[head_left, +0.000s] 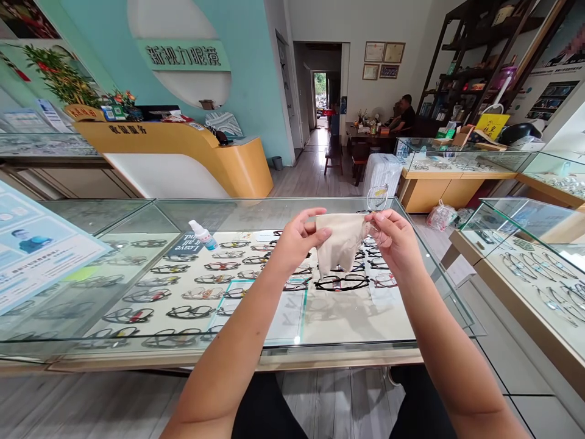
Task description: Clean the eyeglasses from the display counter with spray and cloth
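Observation:
Above the glass display case, my left hand pinches a cream cleaning cloth between thumb and fingers. The cloth hangs down and reaches across to the other side. My right hand has its fingers closed on a pair of clear-framed eyeglasses, one lens standing up above the fingers. The cloth's right edge meets the glasses near these fingertips; exactly how they touch is hidden. A white spray bottle with a blue label rests on the glass to the left.
Rows of eyeglasses lie inside the glass display case under my hands. A printed sign stands at the left. Another display case is on the right. A person sits at a table farther back.

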A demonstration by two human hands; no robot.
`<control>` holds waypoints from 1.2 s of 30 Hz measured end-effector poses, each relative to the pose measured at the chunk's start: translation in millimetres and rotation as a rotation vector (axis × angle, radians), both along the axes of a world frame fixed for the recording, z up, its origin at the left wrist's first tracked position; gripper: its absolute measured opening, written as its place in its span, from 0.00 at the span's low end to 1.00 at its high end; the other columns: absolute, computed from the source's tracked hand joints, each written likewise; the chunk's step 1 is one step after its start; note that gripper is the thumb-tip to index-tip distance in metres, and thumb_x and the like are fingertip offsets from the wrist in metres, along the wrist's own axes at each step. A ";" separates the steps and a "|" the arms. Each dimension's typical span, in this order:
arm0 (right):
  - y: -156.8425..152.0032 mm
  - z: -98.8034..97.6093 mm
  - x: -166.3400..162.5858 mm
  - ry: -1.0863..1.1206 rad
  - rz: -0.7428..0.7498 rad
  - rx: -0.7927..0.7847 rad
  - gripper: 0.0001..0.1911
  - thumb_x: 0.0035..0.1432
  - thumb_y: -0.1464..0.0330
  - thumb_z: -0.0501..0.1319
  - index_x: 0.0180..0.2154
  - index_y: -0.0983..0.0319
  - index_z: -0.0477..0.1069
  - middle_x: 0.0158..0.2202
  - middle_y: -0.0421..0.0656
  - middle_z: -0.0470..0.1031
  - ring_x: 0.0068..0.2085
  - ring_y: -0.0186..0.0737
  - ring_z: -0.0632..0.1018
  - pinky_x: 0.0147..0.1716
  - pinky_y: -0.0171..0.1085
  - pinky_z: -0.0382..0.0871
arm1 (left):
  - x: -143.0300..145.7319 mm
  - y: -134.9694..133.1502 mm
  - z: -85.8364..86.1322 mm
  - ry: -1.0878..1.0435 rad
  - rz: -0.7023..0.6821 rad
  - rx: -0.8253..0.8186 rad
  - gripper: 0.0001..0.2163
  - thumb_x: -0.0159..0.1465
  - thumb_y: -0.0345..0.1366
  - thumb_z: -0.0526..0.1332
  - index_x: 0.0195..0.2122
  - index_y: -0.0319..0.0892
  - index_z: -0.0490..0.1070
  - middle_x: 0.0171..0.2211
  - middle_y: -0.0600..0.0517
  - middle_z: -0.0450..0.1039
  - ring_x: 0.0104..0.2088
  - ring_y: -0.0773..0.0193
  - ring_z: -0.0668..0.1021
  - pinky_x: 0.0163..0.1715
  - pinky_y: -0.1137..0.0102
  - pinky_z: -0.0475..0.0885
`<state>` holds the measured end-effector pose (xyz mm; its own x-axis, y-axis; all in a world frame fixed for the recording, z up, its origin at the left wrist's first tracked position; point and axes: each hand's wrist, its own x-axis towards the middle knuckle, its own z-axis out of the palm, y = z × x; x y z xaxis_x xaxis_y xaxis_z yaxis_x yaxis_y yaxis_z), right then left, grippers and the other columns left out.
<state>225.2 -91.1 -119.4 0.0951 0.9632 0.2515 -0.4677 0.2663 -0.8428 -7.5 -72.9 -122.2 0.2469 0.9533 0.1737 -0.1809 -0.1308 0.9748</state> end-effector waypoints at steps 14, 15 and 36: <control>-5.6 -5.9 -6.7 -0.056 0.033 0.151 0.19 0.49 0.54 0.85 0.30 0.54 0.80 0.34 0.40 0.86 0.40 0.42 0.83 0.37 0.39 0.73 | -12.7 11.9 -10.9 -0.113 -0.263 -0.328 0.24 0.57 0.54 0.83 0.42 0.38 0.86 0.38 0.43 0.85 0.37 0.56 0.83 0.43 0.64 0.79; -5.3 -6.0 -6.3 -0.059 0.029 0.156 0.19 0.49 0.54 0.85 0.30 0.54 0.79 0.34 0.40 0.86 0.40 0.42 0.83 0.37 0.39 0.73 | -13.6 12.2 -11.1 -0.101 -0.272 -0.331 0.24 0.56 0.54 0.83 0.41 0.38 0.85 0.37 0.43 0.84 0.38 0.56 0.83 0.43 0.64 0.79; 1.1 -11.5 -16.0 -0.046 -0.023 -0.048 0.21 0.46 0.53 0.85 0.31 0.54 0.80 0.39 0.42 0.88 0.40 0.42 0.79 0.43 0.42 0.72 | 12.1 -8.4 -8.5 0.132 0.161 0.360 0.29 0.71 0.66 0.65 0.30 0.46 0.59 0.27 0.58 0.53 0.27 0.66 0.57 0.28 0.68 0.55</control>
<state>209.1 -90.0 -130.9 0.1065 0.9719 0.2100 -0.4221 0.2354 -0.8754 4.7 -81.3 -130.7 0.1418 0.8656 0.4802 -0.0068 -0.4842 0.8749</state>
